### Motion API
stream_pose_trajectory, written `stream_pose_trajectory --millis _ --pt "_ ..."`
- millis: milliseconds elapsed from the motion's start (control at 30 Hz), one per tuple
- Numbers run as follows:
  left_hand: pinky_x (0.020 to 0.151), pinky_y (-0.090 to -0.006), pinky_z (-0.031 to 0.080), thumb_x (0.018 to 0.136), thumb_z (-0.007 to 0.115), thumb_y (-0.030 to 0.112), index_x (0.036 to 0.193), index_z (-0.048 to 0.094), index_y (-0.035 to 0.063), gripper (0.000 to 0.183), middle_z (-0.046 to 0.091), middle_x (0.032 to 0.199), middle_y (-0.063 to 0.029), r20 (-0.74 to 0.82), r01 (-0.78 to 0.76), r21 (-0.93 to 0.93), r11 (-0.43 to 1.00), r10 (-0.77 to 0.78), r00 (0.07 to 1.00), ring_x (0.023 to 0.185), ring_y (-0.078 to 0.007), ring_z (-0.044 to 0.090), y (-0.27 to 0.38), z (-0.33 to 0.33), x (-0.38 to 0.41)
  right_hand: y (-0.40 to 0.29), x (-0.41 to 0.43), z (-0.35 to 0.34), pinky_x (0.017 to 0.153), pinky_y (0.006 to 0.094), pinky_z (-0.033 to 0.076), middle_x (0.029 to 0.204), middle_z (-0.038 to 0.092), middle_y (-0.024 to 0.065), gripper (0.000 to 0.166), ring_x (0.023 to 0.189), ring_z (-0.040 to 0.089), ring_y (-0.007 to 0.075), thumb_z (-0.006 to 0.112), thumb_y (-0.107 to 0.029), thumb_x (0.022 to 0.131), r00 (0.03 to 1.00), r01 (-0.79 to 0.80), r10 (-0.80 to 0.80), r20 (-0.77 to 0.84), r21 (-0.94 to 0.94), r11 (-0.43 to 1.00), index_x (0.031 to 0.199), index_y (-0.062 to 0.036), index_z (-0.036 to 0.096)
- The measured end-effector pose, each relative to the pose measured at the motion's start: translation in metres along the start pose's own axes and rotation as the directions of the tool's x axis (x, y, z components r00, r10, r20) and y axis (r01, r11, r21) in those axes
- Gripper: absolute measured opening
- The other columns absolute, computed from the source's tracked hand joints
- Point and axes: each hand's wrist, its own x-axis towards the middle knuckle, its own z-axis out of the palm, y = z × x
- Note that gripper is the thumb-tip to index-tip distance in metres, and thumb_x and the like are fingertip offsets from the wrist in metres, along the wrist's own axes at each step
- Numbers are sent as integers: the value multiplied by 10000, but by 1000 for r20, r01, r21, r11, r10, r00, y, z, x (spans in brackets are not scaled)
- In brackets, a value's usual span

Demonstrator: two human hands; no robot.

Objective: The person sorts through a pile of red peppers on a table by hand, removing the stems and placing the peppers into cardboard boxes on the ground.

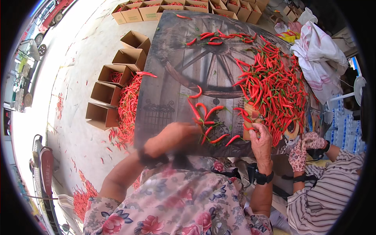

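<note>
Red chili peppers with green stems form a large pile (273,85) on the right part of a table (158,88) with a printed wooden-wheel pattern. My right hand (260,135) is at the pile's near left edge, thumb and fingertips pinched at a red chili (248,127). My left hand (179,135) is blurred over the table's near left part, beside several loose chilies (207,114); whether it holds anything cannot be made out. More single chilies (214,43) lie near the far edge. One chili (147,74) sticks out over the left edge.
Left of the table, open cardboard boxes (102,117) stand by a chili heap (129,102) on the floor. Filled boxes (149,13) line the far side. A co-worker's gloved hands (305,147) are at the right near corner. A white woven sack (320,55) lies at the right edge.
</note>
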Motion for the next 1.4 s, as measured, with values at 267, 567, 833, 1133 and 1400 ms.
stream_pose_trajectory --millis 267,567,833,1133,1400 --pt "692 -403 529 803 637 128 1040 634 113 237 649 897 -118 192 121 132 984 -145 971 823 -334 638 -7 -6 -1 3 -24 -31 713 376 498 775 666 183 257 739 660 307 633 -253 826 685 -399 375 624 -109 911 903 -13 684" --pt "689 -404 539 793 634 104 1088 602 129 298 651 926 -90 75 79 220 972 -97 992 842 -313 647 23 0 23 14 -4 -7 866 384 493 1214 584 158 322 1056 595 306 649 -86 827 992 -104 88 96 183 978 1136 -24 583" --pt "672 -380 523 776 651 24 1061 628 92 294 648 926 -134 -267 320 125 939 -279 922 801 -337 641 -13 -5 3 6 -3 25 1030 459 346 1208 547 163 429 1224 421 379 676 -58 745 998 -63 65 21 -74 995 1157 -26 559" --pt "658 -380 511 783 683 95 991 640 83 213 617 818 -111 -33 89 69 994 -87 996 750 -322 628 1 11 -11 16 -9 -14 696 264 512 995 636 76 246 766 624 112 606 -65 897 947 -236 289 -139 307 922 1124 20 568" --pt "725 -376 517 796 664 69 975 634 50 182 638 996 -116 311 -37 -246 969 115 944 820 -330 634 5 21 4 26 -48 -4 664 335 490 1040 570 140 599 756 589 209 741 -53 733 893 -441 444 76 -59 896 1274 -14 488"
